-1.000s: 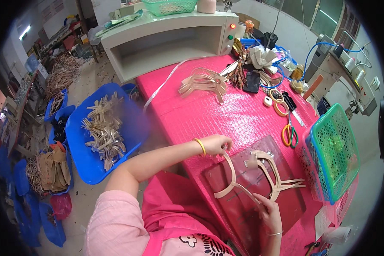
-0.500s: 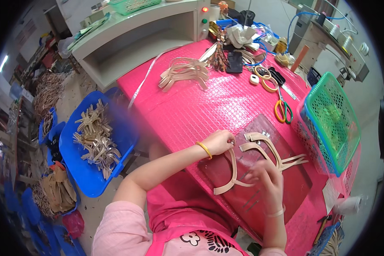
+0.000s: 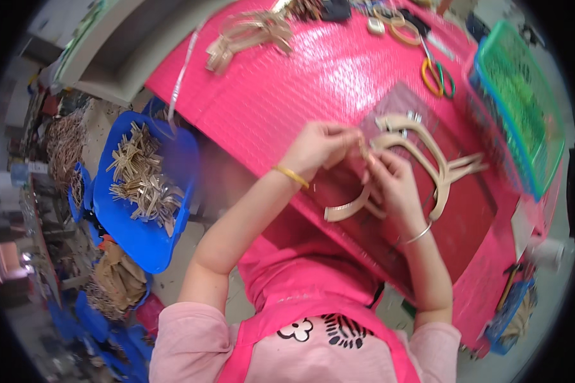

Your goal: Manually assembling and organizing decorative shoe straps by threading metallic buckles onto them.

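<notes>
My left hand (image 3: 319, 152) and my right hand (image 3: 393, 182) meet over a dark red board (image 3: 457, 246), fingertips pinched together. Between them is the upper end of a curved beige strap (image 3: 346, 211); its lower end curls below the fingers. The exact spot where the fingertips join is small and blurred. Right of my right hand, more curved beige straps (image 3: 429, 148) lie joined on the board, with thin tails pointing right. A clear plastic sheet (image 3: 399, 99) shows at the board's far end.
Scissors (image 3: 438, 80) and tape rolls (image 3: 404, 30) lie on the pink table cover (image 3: 249, 115) at the far right. A green basket (image 3: 546, 172) stands beyond the board. More beige straps (image 3: 252, 35) lie far left. A blue tub (image 3: 150, 255) of strap pieces is beside the table.
My right hand has moved up and left to join my left hand at the strap's end. The strap's lower part has shifted with them. The whole view has tilted downward.
</notes>
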Tool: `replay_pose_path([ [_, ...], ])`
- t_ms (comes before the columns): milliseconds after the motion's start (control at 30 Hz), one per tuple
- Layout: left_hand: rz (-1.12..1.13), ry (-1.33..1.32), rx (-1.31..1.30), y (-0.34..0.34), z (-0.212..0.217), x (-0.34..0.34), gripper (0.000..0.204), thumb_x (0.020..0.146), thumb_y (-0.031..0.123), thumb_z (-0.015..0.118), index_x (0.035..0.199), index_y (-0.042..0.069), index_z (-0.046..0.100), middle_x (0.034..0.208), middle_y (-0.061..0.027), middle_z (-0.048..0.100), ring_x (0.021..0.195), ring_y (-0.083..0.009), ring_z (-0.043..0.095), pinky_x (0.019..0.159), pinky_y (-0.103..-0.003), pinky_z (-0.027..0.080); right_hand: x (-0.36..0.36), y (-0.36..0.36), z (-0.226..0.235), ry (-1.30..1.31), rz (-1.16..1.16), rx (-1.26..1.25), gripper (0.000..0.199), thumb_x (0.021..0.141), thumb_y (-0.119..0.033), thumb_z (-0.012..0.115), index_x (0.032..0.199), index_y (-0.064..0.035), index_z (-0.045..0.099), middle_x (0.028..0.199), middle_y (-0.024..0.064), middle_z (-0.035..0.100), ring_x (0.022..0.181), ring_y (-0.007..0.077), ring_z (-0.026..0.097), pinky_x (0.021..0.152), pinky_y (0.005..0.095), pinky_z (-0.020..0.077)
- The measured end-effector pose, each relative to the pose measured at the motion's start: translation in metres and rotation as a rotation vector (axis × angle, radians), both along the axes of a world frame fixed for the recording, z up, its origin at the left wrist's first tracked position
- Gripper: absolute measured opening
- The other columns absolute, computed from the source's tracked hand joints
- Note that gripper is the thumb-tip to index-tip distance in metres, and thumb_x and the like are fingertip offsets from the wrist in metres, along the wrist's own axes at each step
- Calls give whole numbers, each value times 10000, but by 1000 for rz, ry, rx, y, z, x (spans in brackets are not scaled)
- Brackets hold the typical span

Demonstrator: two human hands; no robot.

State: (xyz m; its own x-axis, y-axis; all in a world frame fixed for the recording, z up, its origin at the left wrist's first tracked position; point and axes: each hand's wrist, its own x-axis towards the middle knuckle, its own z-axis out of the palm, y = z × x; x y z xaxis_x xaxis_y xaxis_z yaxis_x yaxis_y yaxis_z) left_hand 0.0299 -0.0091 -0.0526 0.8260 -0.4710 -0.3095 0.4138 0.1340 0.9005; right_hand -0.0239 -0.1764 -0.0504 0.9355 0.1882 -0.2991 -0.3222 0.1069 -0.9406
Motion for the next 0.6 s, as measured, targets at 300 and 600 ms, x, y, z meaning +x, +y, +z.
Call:
replay_pose_path([
  [300, 101, -1, -217, -16, -12, -2, 195, 813, 62, 527, 976, -34, 576, 939, -124, 601, 868, -151, 565, 768, -250, 455, 3, 11, -1, -55, -162, -10, 188, 843, -184, 518, 840, -5, 572, 536, -46, 462, 456, 6, 394, 404, 161, 271],
  [600, 239, -2, -352, -32, -16, -14, 230, 773, 92, 596, 974, -19, 584, 822, -79, 617, 677, -94, 558, 591, -205, 474, 4, 25, -7, -163, -269, 125, 197, 865, -185, 482, 854, 0, 550, 573, -18, 503, 451, 25, 429, 407, 163, 296],
])
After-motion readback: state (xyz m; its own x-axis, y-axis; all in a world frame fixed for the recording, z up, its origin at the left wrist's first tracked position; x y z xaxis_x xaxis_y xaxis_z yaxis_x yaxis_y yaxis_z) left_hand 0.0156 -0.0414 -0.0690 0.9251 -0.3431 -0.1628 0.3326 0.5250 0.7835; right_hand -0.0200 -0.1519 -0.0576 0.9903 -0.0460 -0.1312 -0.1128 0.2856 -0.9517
